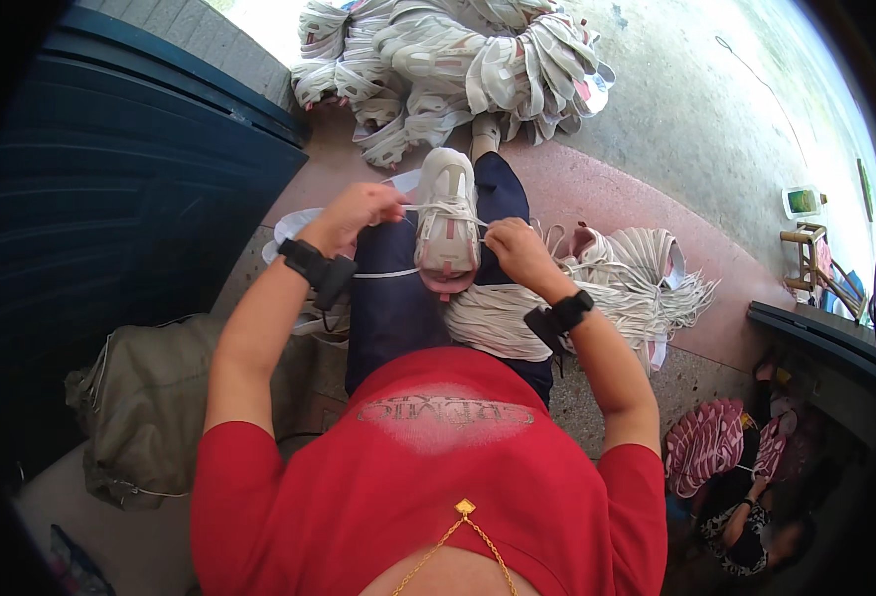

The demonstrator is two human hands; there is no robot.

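Note:
A white and beige shoe upper with pink trim lies lengthwise on my lap, between my two hands. White shoelace crosses over its front and runs out to both sides. My left hand pinches the lace on the left of the shoe. On the right side my right hand is closed, its fingers curled round the other stretch of lace. Both hands sit slightly apart from the shoe. Beside my right forearm lies a thick bundle of white laces.
Many similar shoe uppers are heaped on the floor ahead. More uppers lie right of my lap. A dark blue door and a stuffed olive sack are at left. At lower right another person's hand is near pink uppers.

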